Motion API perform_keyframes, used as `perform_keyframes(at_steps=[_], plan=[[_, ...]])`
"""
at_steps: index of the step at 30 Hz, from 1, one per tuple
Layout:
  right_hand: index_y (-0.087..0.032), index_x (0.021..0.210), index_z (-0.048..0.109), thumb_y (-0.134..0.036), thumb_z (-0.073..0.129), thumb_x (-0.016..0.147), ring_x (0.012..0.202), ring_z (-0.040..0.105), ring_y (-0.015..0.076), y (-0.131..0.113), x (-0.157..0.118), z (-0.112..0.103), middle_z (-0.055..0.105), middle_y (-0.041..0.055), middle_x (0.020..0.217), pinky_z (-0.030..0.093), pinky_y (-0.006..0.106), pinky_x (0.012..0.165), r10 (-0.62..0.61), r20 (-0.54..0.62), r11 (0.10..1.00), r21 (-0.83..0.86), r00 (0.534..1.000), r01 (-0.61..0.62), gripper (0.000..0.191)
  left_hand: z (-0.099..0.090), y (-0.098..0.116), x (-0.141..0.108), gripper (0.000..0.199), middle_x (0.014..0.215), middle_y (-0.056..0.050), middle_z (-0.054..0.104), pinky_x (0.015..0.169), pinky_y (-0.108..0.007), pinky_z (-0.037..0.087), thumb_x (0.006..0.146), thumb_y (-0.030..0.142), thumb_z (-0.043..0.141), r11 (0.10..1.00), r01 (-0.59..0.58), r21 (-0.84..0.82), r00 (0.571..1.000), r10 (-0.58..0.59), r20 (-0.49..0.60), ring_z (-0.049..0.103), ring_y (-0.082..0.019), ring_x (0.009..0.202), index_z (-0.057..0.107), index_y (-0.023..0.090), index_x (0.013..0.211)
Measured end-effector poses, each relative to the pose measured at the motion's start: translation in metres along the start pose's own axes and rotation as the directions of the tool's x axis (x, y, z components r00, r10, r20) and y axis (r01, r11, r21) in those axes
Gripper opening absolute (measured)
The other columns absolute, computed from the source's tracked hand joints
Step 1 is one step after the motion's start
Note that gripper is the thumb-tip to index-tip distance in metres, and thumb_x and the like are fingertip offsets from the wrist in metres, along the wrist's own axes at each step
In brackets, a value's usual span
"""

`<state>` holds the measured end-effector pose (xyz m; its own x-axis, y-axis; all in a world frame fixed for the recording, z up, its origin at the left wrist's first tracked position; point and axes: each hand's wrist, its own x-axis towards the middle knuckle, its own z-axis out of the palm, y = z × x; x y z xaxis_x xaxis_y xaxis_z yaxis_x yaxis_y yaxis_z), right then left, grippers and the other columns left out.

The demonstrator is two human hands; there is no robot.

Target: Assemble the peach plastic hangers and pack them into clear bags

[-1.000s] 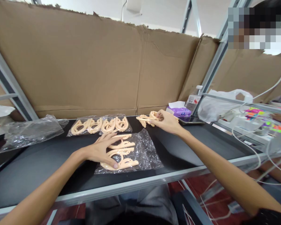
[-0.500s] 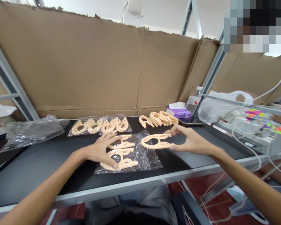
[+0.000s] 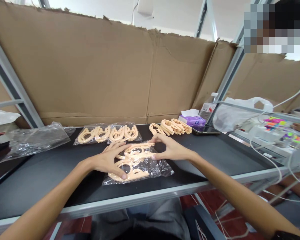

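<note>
My left hand (image 3: 108,160) lies spread over a clear plastic bag (image 3: 153,168), thumb and fingers wide apart across the cream plastic folding hangers (image 3: 140,173) inside. My right hand (image 3: 171,148) pinches the ends of another cream folding hanger (image 3: 140,147) between thumb and fingers. This hanger lies over the upper part of the bag, beside my left fingers. Whether it is inside the bag or on top, I cannot tell. Two filled clear bags (image 3: 107,133) of the same hangers lie behind my left hand. A row of loose stacked hangers (image 3: 170,127) sits behind my right hand.
Crumpled clear bags (image 3: 40,138) lie at the left. At the back right are a purple tissue pack (image 3: 192,119), a bottle (image 3: 208,108) and a dark flat device (image 3: 206,130). Cardboard (image 3: 97,66) walls the back. White cables (image 3: 265,160) hang at the right, where another person is partly visible.
My right hand has moved left with the folding hanger, from the right of the bag to over it, close to my left hand. My left hand has stayed in place.
</note>
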<state>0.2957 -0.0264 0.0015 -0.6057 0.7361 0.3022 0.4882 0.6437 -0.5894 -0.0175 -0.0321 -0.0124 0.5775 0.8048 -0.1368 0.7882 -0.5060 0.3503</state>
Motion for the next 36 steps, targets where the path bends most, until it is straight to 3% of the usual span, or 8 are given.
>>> perform_keyframes(at_steps=[4, 8, 12, 15, 19, 26, 30, 36], plan=[[-0.021, 0.105, 0.061, -0.043, 0.078, 0.073, 0.113, 0.051, 0.0267, -0.005, 0.008, 0.011, 0.059, 0.0088, 0.116, 0.039, 0.048, 0.102, -0.038, -0.053, 0.98, -0.199, 0.998, 0.027, 0.042, 0.002, -0.004, 0.002, 0.122, 0.166, -0.009, 0.008, 0.116, -0.063, 0.016, 0.056, 0.075, 0.075, 1.0, -0.028, -0.012, 0.999, 0.027, -0.028, 0.001, -0.042, 0.149, 0.018, 0.035, 0.156], [-0.02, 0.085, 0.069, -0.04, 0.081, 0.072, 0.126, 0.044, 0.0289, -0.008, -0.002, 0.014, 0.049, 0.0105, 0.126, 0.033, 0.049, 0.11, 0.014, -0.117, 0.98, -0.195, 0.993, -0.037, 0.027, 0.004, -0.007, 0.004, 0.123, 0.166, -0.008, 0.007, 0.117, -0.061, 0.017, 0.056, 0.075, 0.076, 0.999, -0.033, -0.022, 0.999, 0.032, -0.039, 0.004, -0.042, 0.149, 0.017, 0.036, 0.156], [-0.022, 0.084, 0.071, -0.028, 0.081, 0.071, 0.132, 0.04, 0.0302, -0.009, -0.018, 0.013, 0.044, 0.0102, 0.134, 0.034, 0.051, 0.11, 0.033, -0.102, 0.982, -0.18, 0.994, -0.051, 0.018, 0.004, -0.006, 0.003, 0.124, 0.166, -0.006, 0.008, 0.118, -0.06, 0.014, 0.055, 0.076, 0.076, 1.0, -0.029, -0.007, 0.999, 0.029, -0.031, 0.002, -0.041, 0.15, 0.017, 0.037, 0.156], [-0.025, 0.086, 0.076, -0.025, 0.073, 0.078, 0.136, 0.036, 0.0335, -0.007, -0.023, 0.013, 0.044, 0.01, 0.139, 0.03, 0.058, 0.111, 0.058, -0.074, 0.961, -0.265, 0.996, -0.076, 0.008, 0.002, -0.004, 0.002, 0.123, 0.166, -0.007, 0.01, 0.118, -0.06, 0.016, 0.055, 0.076, 0.076, 1.0, -0.021, -0.01, 0.999, 0.021, -0.034, 0.004, -0.042, 0.149, 0.018, 0.036, 0.156], [-0.028, 0.092, 0.079, -0.034, 0.072, 0.08, 0.137, 0.034, 0.0382, -0.005, -0.018, 0.016, 0.045, 0.0126, 0.142, 0.027, 0.065, 0.109, 0.133, -0.078, 0.935, -0.321, 0.988, -0.151, 0.016, 0.001, 0.0, 0.002, 0.126, 0.165, -0.009, 0.01, 0.116, -0.062, 0.02, 0.053, 0.078, 0.075, 1.0, -0.009, -0.021, 0.999, 0.008, -0.035, 0.006, -0.045, 0.148, 0.017, 0.036, 0.156], [-0.029, 0.095, 0.08, -0.04, 0.076, 0.076, 0.139, 0.031, 0.0362, -0.018, -0.001, 0.026, 0.043, 0.0117, 0.145, 0.023, 0.06, 0.112, 0.187, 0.015, 0.954, -0.243, 0.982, -0.178, 0.022, -0.001, 0.003, 0.0, 0.123, 0.166, -0.007, 0.01, 0.118, -0.061, 0.013, 0.055, 0.077, 0.075, 1.0, -0.019, -0.011, 1.0, 0.019, -0.025, 0.0, -0.042, 0.149, 0.017, 0.036, 0.156], [-0.031, 0.099, 0.078, -0.048, 0.084, 0.065, 0.141, 0.029, 0.0369, -0.02, -0.002, 0.028, 0.039, 0.0107, 0.149, 0.02, 0.062, 0.113, 0.195, 0.065, 0.971, -0.157, 0.979, -0.183, 0.038, 0.0, 0.002, 0.001, 0.123, 0.166, -0.007, 0.009, 0.118, -0.061, 0.012, 0.055, 0.075, 0.076, 1.0, -0.005, -0.009, 1.0, 0.005, -0.016, -0.001, -0.041, 0.149, 0.017, 0.036, 0.156], [-0.027, 0.091, 0.079, -0.044, 0.088, 0.059, 0.141, 0.027, 0.0366, -0.019, -0.008, 0.03, 0.039, 0.0112, 0.148, 0.019, 0.059, 0.115, 0.222, -0.006, 0.967, -0.128, 0.975, -0.221, 0.038, 0.001, -0.001, 0.002, 0.122, 0.166, -0.007, 0.009, 0.118, -0.061, 0.015, 0.056, 0.073, 0.077, 1.0, -0.016, -0.011, 1.0, 0.016, -0.026, 0.002, -0.041, 0.149, 0.017, 0.037, 0.156]])
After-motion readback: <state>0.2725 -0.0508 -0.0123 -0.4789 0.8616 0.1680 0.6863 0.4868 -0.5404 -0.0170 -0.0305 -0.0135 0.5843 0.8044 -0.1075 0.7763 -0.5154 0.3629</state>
